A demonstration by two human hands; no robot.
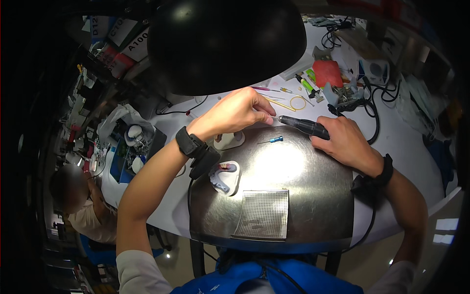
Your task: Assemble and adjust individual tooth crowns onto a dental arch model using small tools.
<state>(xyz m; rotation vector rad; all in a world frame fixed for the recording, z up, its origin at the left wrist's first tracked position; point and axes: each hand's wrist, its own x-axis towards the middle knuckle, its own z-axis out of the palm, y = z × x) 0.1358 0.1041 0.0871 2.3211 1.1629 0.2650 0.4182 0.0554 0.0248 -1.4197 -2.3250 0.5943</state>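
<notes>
Landmark: round steel tray (313,196) on the white table (406,142).
Near edge: perforated mesh plate (262,214).
Left part: dental cast (225,177).
Far rim: right hand (345,142) was closed around a rotary handpiece (304,126); left hand (237,112) pinched its bur tip.
Advice: probably best braced steady, fingers clear.

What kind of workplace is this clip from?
Probably a dental laboratory bench. The right hand holds a black rotary handpiece, its tip at the left hand's fingertips, over a round metal work tray. A plaster dental model lies on the tray under a black lamp.
</notes>
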